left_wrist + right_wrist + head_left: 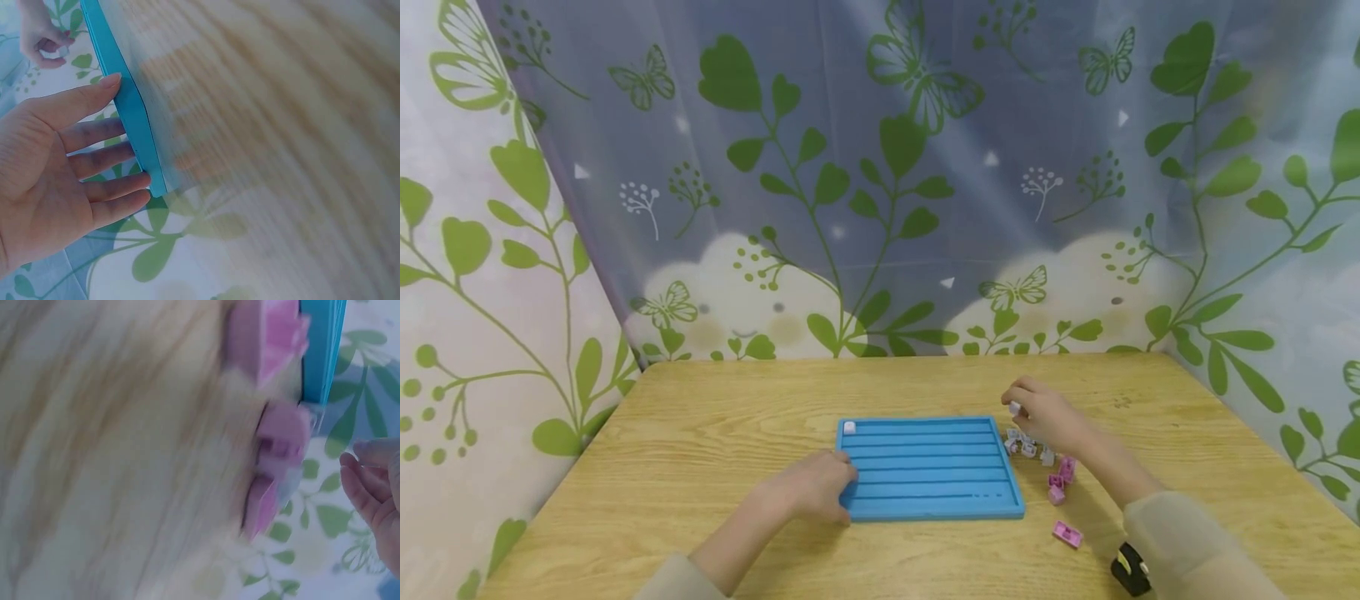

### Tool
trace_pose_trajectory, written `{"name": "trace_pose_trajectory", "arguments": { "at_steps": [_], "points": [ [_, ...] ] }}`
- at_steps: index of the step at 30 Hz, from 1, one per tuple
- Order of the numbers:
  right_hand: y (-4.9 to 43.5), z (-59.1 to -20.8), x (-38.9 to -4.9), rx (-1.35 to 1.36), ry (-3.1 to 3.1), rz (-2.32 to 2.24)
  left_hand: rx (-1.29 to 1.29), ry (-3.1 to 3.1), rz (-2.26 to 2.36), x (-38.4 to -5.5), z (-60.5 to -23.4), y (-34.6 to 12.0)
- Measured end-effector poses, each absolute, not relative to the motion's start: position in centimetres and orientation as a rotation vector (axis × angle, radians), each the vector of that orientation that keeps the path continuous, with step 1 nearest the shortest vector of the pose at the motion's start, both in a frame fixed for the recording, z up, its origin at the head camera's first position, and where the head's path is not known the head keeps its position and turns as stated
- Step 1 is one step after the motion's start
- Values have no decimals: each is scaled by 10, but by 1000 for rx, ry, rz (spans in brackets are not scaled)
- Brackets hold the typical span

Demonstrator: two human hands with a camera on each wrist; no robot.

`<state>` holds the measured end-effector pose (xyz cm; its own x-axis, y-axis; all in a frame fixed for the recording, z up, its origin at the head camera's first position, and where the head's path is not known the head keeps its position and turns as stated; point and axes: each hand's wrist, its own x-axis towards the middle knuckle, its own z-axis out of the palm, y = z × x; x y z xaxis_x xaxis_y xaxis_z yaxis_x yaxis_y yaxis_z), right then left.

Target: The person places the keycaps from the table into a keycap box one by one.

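Note:
A blue tray [925, 468] with raised ridges lies flat on the table, and one white keycap [849, 427] sits in its far left corner. Against the tray's left edge rests my left hand [815, 485], its fingers fairly straight; the left wrist view has the thumb and fingertips [140, 181] touching the rim. My right hand [1047, 417] is raised past the tray's right end, pinching a small white keycap [1015, 408] between thumb and fingers. Below that hand is a cluster of loose white keycaps [1028, 448], partly hidden by it.
Several pink keycaps [1057, 488] lie to the right of the tray, with a longer pink one [1067, 534] nearer me. By the right sleeve is a black object [1130, 570]. A leaf-patterned curtain [880, 183] closes off the table's back.

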<state>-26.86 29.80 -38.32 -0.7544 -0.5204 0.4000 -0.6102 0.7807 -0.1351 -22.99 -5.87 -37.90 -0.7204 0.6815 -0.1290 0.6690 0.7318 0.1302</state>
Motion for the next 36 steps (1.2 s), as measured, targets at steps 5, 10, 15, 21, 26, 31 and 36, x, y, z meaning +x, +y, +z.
{"name": "trace_pose_trajectory", "arguments": {
  "at_steps": [5,10,15,21,26,31,36],
  "points": [
    [279,-380,-266,990,-2528,341,1084,2765,118,-230,-379,-59],
    [262,-375,-264,1057,-2473,369,1085,2768,121,-230,-379,-59],
    [246,-373,-266,1085,-2467,540,1098,2769,112,-231,-379,-59],
    [230,-370,-262,1086,-2486,733,1093,2763,104,-231,-380,-58],
    [220,-372,-263,1080,-2498,795,1097,2771,102,-230,-381,-59],
    [212,-377,-264,1114,-2484,774,1107,2768,92,-230,-381,-59],
    [204,-376,-264,1080,-2551,825,1092,2770,93,-230,-380,-59]
  ]
}}
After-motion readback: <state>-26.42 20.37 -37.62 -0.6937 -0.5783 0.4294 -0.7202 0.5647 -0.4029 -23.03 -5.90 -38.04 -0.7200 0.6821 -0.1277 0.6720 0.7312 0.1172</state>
